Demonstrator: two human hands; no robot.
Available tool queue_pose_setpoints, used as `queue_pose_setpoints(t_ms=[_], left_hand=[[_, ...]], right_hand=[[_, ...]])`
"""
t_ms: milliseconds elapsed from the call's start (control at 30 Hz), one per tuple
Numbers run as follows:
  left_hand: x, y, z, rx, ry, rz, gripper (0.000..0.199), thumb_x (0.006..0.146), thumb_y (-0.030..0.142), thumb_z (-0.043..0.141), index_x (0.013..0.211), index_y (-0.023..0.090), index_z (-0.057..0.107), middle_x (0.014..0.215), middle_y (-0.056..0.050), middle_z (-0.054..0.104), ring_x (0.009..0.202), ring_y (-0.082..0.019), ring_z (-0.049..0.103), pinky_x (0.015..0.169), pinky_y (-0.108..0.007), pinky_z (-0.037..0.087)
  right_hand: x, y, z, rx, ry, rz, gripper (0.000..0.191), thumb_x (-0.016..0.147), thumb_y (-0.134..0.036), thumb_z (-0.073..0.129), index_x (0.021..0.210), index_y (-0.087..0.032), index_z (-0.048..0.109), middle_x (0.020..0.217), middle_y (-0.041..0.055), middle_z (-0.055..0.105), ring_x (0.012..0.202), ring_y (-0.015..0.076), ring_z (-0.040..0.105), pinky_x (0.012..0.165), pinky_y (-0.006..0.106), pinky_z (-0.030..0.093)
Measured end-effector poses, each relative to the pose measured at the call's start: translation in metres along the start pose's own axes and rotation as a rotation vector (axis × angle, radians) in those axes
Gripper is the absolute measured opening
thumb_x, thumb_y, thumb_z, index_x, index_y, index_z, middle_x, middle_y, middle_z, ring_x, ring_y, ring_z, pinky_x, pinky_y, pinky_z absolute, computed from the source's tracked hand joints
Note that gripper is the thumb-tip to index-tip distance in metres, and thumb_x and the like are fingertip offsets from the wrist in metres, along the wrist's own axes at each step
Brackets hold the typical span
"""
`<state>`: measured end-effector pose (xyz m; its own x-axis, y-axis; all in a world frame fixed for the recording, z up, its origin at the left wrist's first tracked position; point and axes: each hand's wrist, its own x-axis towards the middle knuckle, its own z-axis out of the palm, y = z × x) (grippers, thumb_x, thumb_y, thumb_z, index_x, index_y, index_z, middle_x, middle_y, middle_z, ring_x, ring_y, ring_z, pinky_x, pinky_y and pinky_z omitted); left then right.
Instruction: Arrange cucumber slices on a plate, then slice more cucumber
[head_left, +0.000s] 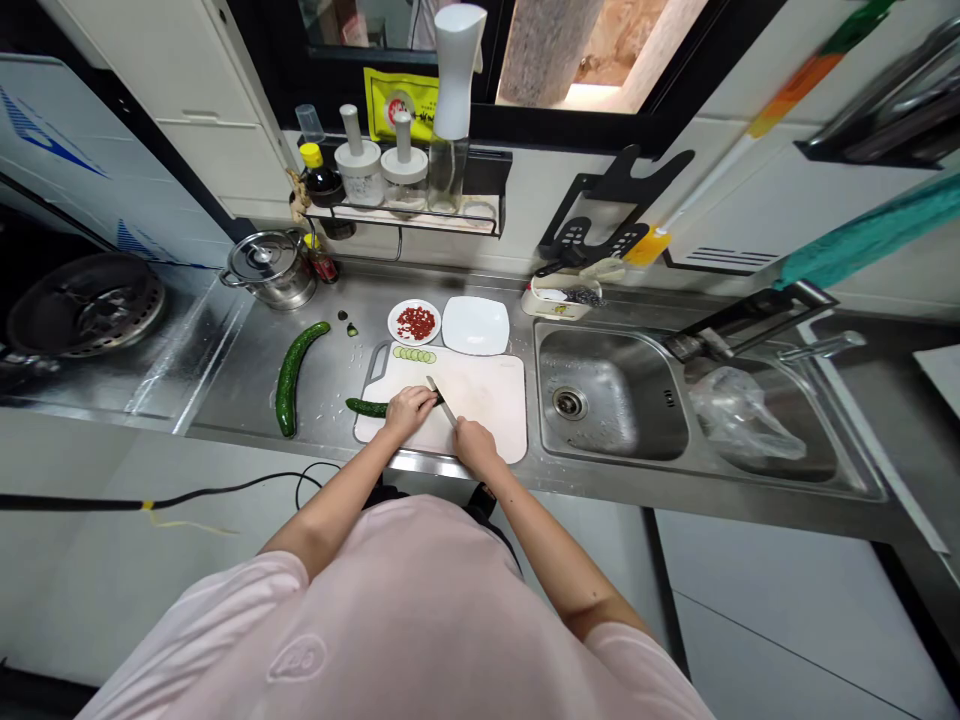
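A cucumber (366, 407) lies across the left part of a white cutting board (491, 400), with my left hand (409, 412) closed over it near its right end. My right hand (474, 443) grips a knife (444, 400), whose blade rests at the cucumber's right end, close to my left fingers. A short row of thin cucumber slices (414, 354) lies at the board's upper left. Behind the board stand a plate of chopped red pieces (415, 322) and a white square plate (475, 325). A second, whole cucumber (292, 378) lies on the steel counter to the left.
A lidded pot (271, 268) and a wok (86, 305) are at the left. On the right is a steel sink (611, 395), with a plastic bag (739, 412) in its second basin. A utensil holder (561, 297) stands behind the sink. Bottles and jars fill a wall shelf (412, 216).
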<state>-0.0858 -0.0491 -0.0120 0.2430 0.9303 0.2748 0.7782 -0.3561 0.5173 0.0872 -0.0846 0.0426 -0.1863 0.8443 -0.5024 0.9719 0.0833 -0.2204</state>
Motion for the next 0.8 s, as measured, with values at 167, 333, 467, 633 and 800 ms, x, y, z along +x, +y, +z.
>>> queue_pose_setpoints(t_ms=[167,333,467,633,800], left_hand=[[0.001,0.001,-0.002,0.001,-0.005,0.002,0.022,0.091,0.032,0.049,0.095,0.023,0.068,0.095,-0.003,0.067,0.091,-0.015,0.058,0.081,-0.029,0.046],[0.002,0.000,-0.002,-0.002,-0.010,0.004,0.021,0.090,0.031,0.049,0.095,0.024,0.069,0.094,-0.004,0.067,0.091,-0.015,0.059,0.082,-0.029,0.046],[0.002,0.001,-0.002,0.005,-0.005,0.006,0.020,0.090,0.030,0.050,0.095,0.024,0.068,0.095,-0.003,0.067,0.091,-0.016,0.059,0.081,-0.029,0.046],[0.002,0.002,-0.003,0.010,-0.001,0.005,0.020,0.090,0.030,0.051,0.095,0.024,0.069,0.095,-0.004,0.067,0.090,-0.015,0.059,0.080,-0.029,0.046],[0.002,0.002,-0.003,0.016,-0.008,-0.008,0.020,0.090,0.031,0.050,0.094,0.023,0.068,0.092,-0.004,0.067,0.090,-0.016,0.059,0.082,-0.029,0.046]], right_hand=[[0.009,-0.004,-0.006,0.009,0.010,-0.011,0.027,0.094,-0.018,0.033,0.108,-0.013,0.055,0.102,0.0158,0.065,0.095,0.0223,0.062,0.077,0.030,0.043],[0.012,-0.003,-0.007,0.020,0.003,-0.006,0.029,0.094,-0.019,0.033,0.110,-0.013,0.055,0.104,0.0155,0.065,0.098,0.0220,0.062,0.079,0.030,0.043],[0.016,-0.005,-0.005,0.020,0.038,-0.003,0.028,0.094,-0.019,0.032,0.108,-0.014,0.056,0.102,0.0147,0.066,0.095,0.0219,0.062,0.078,0.029,0.043],[0.020,-0.009,-0.007,0.029,0.048,-0.020,0.028,0.093,-0.018,0.034,0.109,-0.013,0.056,0.103,0.0150,0.065,0.097,0.0220,0.062,0.079,0.030,0.043],[0.019,-0.008,-0.008,0.033,0.042,-0.016,0.028,0.094,-0.021,0.034,0.110,-0.014,0.055,0.103,0.0143,0.065,0.096,0.0217,0.062,0.078,0.029,0.043]])
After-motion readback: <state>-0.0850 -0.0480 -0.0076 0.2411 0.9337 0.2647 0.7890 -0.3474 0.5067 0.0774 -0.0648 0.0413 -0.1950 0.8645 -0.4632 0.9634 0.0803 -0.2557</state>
